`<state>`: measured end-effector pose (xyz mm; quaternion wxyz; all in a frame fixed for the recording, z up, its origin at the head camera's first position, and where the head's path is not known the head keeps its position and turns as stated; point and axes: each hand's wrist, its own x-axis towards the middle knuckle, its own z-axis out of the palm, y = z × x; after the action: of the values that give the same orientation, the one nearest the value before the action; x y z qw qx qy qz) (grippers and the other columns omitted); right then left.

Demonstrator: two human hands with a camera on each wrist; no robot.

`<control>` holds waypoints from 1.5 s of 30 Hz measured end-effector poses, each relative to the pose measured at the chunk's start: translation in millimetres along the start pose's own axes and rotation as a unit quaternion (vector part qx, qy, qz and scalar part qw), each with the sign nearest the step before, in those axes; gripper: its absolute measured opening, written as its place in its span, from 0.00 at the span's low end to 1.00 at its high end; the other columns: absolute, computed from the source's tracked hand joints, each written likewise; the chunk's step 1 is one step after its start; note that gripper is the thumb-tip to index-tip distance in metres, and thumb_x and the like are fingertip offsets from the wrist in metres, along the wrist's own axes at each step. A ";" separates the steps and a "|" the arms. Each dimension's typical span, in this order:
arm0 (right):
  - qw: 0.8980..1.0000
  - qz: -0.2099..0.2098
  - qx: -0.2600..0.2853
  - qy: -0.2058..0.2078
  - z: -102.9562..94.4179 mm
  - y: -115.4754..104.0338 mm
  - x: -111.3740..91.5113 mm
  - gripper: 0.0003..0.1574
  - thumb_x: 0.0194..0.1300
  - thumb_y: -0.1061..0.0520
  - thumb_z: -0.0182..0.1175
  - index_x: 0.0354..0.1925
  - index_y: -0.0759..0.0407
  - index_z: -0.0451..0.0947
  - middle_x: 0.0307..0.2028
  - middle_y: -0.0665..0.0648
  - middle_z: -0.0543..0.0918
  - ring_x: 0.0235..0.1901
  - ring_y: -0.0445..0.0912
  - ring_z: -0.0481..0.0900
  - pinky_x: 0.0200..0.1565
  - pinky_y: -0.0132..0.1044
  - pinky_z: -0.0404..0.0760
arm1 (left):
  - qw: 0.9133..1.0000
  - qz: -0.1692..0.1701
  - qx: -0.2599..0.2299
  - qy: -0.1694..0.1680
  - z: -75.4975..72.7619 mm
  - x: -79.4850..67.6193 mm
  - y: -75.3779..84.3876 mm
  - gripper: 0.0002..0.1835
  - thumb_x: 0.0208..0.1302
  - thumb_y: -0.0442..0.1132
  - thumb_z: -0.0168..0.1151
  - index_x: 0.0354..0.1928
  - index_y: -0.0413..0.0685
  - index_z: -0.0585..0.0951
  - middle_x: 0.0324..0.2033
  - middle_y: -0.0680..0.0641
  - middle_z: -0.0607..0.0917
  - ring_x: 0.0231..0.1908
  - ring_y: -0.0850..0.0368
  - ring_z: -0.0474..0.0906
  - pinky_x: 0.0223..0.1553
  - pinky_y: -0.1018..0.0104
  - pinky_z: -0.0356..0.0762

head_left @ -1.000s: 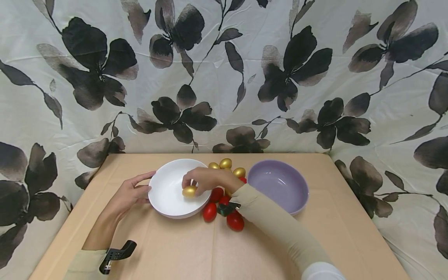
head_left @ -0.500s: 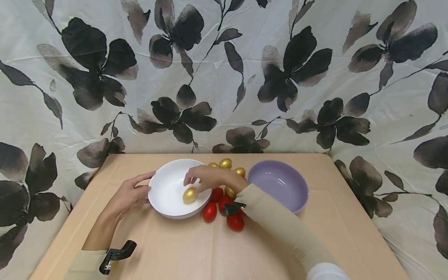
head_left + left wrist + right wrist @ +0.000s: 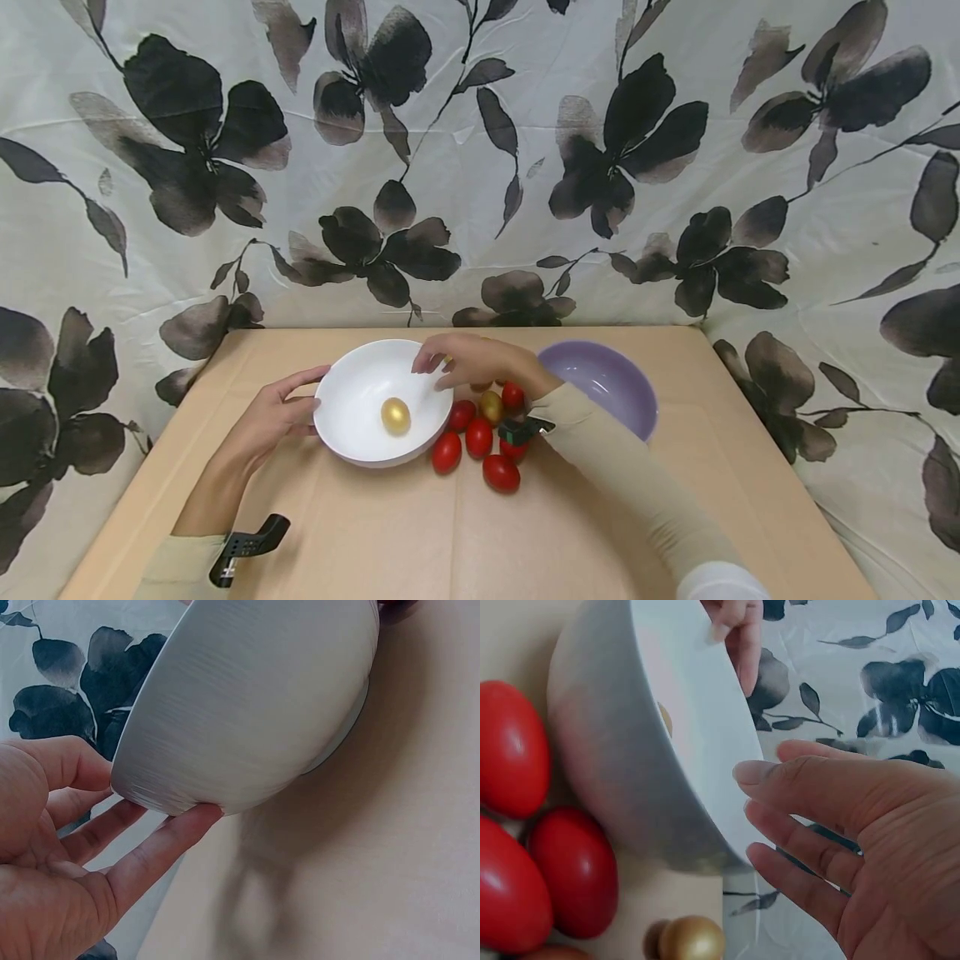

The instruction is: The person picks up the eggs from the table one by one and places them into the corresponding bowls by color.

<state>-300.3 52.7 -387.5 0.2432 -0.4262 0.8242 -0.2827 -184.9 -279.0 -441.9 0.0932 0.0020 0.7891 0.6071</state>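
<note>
A white bowl (image 3: 352,429) stands on the table, with one golden egg (image 3: 396,416) lying inside it. My left hand (image 3: 279,417) holds the bowl at its left side; the left wrist view shows the fingers (image 3: 169,844) against its rim and outer wall. Above the bowl's right rim hovers my right hand (image 3: 480,360), its fingers loosely bent and apart. Nothing is between them in the right wrist view. Red eggs (image 3: 501,473) lie in a cluster right of the bowl, with a golden egg (image 3: 491,407) among them. More golden eggs are mostly hidden behind my right hand.
A purple bowl (image 3: 626,379) sits to the right of the eggs, partly covered by my right forearm. The light wooden table (image 3: 360,533) ends at the back against a white cloth with dark flowers (image 3: 390,258).
My right hand has let go of a golden egg inside the white bowl, then risen and moved back to the right. The left hand keeps its place on the bowl.
</note>
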 end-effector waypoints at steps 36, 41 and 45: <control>0.996 0.029 0.022 0.079 -48.1 56.4 -13.5 0.22 0.63 0.65 0.69 0.55 0.54 0.82 0.51 0.52 0.86 0.56 0.47 0.81 0.61 0.48 0.80 | 1.000 0.004 -0.014 -0.008 -2.6 0.0 -1.9 0.33 0.71 0.30 0.56 0.77 0.43 0.63 0.74 0.33 0.62 0.45 0.55 0.85 0.43 0.54 0.87; 0.996 0.047 0.005 0.071 -48.6 58.7 -11.6 0.22 0.63 0.66 0.68 0.55 0.54 0.82 0.52 0.53 0.86 0.57 0.49 0.80 0.63 0.51 0.78 | 1.000 0.003 -0.016 -0.011 -4.5 -1.5 -2.1 0.33 0.71 0.30 0.56 0.76 0.43 0.64 0.73 0.32 0.63 0.45 0.54 0.85 0.42 0.53 0.87; 0.996 0.061 -0.003 0.065 -47.7 59.7 -9.5 0.22 0.64 0.67 0.67 0.55 0.54 0.82 0.52 0.54 0.85 0.59 0.52 0.79 0.64 0.51 0.77 | 1.000 0.002 -0.017 -0.013 -5.8 -2.6 -1.9 0.32 0.71 0.29 0.56 0.76 0.42 0.64 0.73 0.31 0.63 0.45 0.55 0.85 0.42 0.53 0.88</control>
<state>-359.8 101.5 -391.7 0.2045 -0.3560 0.8637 -0.2924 -183.0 -285.3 -441.9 0.1027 0.0101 0.7775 0.6204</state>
